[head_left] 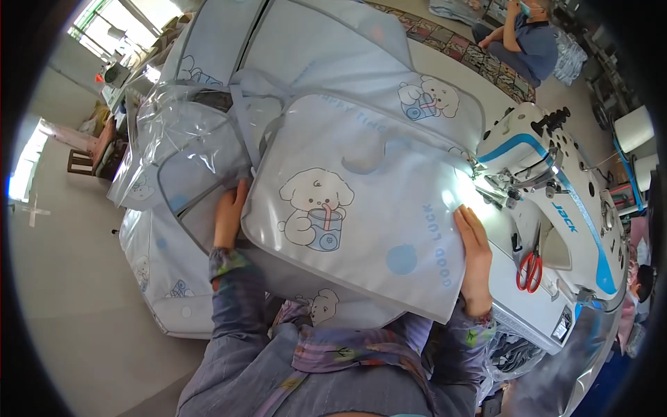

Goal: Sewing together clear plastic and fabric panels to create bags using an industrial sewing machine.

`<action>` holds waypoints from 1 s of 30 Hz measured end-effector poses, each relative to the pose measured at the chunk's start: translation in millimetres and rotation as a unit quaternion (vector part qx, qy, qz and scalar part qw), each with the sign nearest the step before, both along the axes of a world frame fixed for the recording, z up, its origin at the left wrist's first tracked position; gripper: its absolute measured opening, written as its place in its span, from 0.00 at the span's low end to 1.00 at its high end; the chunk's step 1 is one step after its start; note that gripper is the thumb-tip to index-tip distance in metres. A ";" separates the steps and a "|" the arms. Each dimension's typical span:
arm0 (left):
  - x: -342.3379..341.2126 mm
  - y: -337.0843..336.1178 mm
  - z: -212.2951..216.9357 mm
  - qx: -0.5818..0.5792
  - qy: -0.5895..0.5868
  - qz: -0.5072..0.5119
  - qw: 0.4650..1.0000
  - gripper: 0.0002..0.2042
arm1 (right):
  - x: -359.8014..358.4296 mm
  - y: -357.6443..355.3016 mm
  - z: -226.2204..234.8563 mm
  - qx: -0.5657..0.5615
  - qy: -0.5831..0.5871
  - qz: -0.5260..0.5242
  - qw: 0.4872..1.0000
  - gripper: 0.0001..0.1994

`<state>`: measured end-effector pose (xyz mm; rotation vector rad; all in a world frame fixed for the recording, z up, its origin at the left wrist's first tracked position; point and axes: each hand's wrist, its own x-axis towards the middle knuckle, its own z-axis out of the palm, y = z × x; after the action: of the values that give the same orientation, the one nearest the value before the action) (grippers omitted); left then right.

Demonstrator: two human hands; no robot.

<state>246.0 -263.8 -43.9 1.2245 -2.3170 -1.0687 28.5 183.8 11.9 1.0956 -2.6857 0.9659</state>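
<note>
Both hands are on the work. The left hand [229,215] lies flat along the left edge of the pale blue quilted panel [361,215], fingers stretched out and pressing, not gripping. Over on the other side, the right hand [476,257] rests open on the panel's right edge, palm down, fingertips pointing up toward the sewing machine [556,201]. The panel carries a cartoon puppy with a drink cup and blue dots, edged in grey binding, and it sits tilted across the person's lap and the desk [514,306], its upper right corner tucked in at the machine's needle area under a bright lamp glow. Red-handled scissors [531,267] lie on the machine bed just right of the right hand. Behind the panel, more of the same printed pieces are stacked, and a clear plastic cover [167,132] bunches up at the upper left. Another person [528,38] sits on the floor far back at the top right.
</note>
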 end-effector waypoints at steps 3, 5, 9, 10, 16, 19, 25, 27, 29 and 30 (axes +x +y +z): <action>-9.3 3.5 14.6 0.184 0.137 0.076 0.970 0.31 | 4.6 1.5 -2.3 0.009 0.015 0.002 1.000 0.24; -15.0 -7.1 12.4 0.133 0.135 0.066 0.980 0.31 | 6.4 0.0 -1.9 0.039 0.030 0.013 0.999 0.25; -38.0 -61.9 -15.7 -0.047 0.027 0.009 0.999 0.30 | 10.4 -12.8 -0.9 -0.070 -0.010 -0.019 0.997 0.25; -40.6 -69.3 -25.0 -0.104 -0.020 0.036 0.994 0.30 | 12.9 -20.9 -3.8 -0.135 0.017 -0.038 0.990 0.25; -40.2 -85.9 16.4 -0.272 -0.045 0.083 0.958 0.29 | 31.5 -18.0 -18.6 -0.097 0.093 -0.081 0.988 0.19; -51.0 -84.0 72.3 -0.328 0.065 0.099 0.937 0.29 | 32.4 -6.9 -22.0 -0.072 0.046 -0.066 0.994 0.18; -88.0 -64.8 117.4 -0.327 0.115 0.047 0.937 0.26 | 19.1 -9.3 -18.8 -0.092 0.021 -0.047 0.994 0.21; -95.5 -62.2 119.6 -0.336 0.096 0.056 0.935 0.26 | 15.8 -10.4 -16.4 -0.096 0.011 -0.049 0.994 0.21; -101.6 -64.3 120.3 -0.329 0.082 0.060 0.939 0.26 | 14.9 -10.3 -13.7 -0.100 0.004 -0.048 0.994 0.21; -104.9 -66.9 120.7 -0.332 0.062 0.059 0.939 0.26 | 15.1 -10.3 -12.0 -0.099 -0.003 -0.047 0.994 0.21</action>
<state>141.1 -330.7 76.8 0.9652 -2.1889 -0.2569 43.6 173.6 -0.1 0.9214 -2.5516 1.1904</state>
